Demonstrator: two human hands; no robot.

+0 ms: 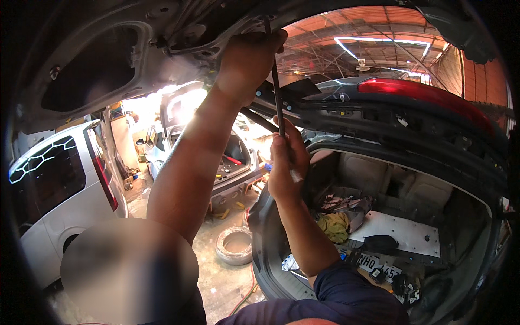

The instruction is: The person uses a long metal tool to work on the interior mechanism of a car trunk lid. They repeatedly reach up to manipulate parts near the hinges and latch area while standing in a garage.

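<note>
Both my arms reach up beneath the raised tailgate (179,59) of a dark car. A long, thin dark rod (277,86) runs down from the tailgate's inner panel, slightly tilted, and a pale tip shows at its lower end. High up, my left hand (250,64) is closed with its fingers against the upper part of this rod. Lower down, my right hand (290,160) grips the rod between thumb and fingers. A second short dark bar (259,119) slants from below my left wrist toward my right hand; whether it joins the rod cannot be made out.
Below right, the open cargo area (460,265) holds a white board (403,233), crumpled cloth (334,226), a licence plate (379,265) and loose parts. A red tail light (422,95) sits on the tailgate. Left are a white van (59,184) and a tire (234,245). Blur covers the lower left.
</note>
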